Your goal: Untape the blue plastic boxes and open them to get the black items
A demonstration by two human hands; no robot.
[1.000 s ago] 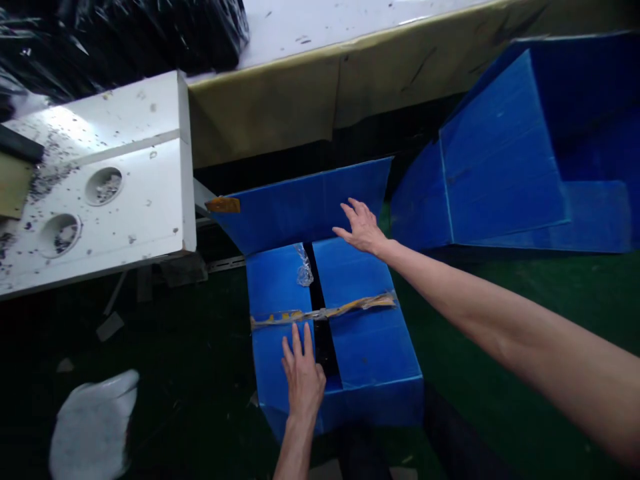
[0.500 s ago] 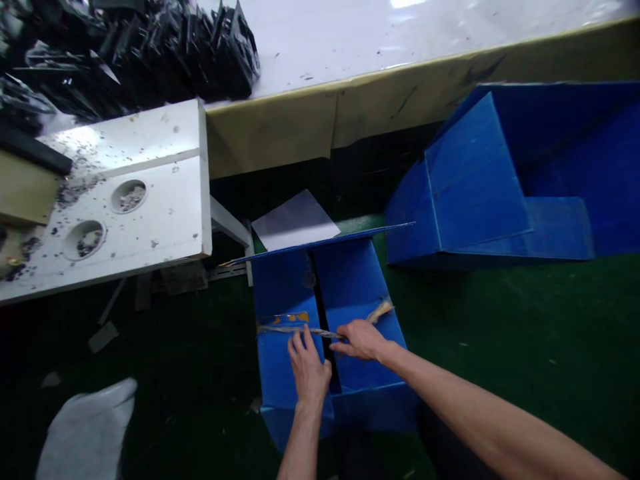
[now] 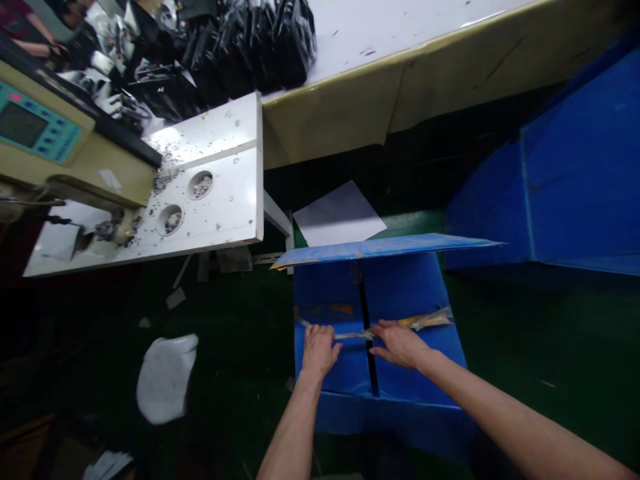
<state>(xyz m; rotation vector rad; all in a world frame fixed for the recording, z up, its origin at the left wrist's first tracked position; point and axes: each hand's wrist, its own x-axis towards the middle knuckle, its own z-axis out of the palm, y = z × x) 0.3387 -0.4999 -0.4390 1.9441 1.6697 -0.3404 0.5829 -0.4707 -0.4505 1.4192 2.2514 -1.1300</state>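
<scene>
A blue corrugated plastic box (image 3: 410, 283) stands below me. Its two side flaps are folded in, leaving a dark narrow gap, and a long flap (image 3: 360, 250) is raised at the far side. A crumpled, twisted strip of packing tape (image 3: 353, 335) runs across both flaps. My left hand (image 3: 319, 350) is closed over the strip on the left flap, fingers together. My right hand (image 3: 400, 343) grips the strip just right of the gap, thumb below the fingers. The strip's loose brownish end (image 3: 433, 320) shows beyond the right hand. The fingers partly hide the strip.
Another large blue box (image 3: 575, 173) stands at the right. At the left is a white worktable (image 3: 225, 200) with a machine (image 3: 100, 153). Black bagged items (image 3: 250, 53) crowd the far table. A white stool seat (image 3: 165, 380) and a white sheet (image 3: 340, 213) are nearby.
The view has swung left, so the scene sits further right. My hands remain at the tape strip. The far flap shows more of its face, and the strip's right end looks more spread out.
</scene>
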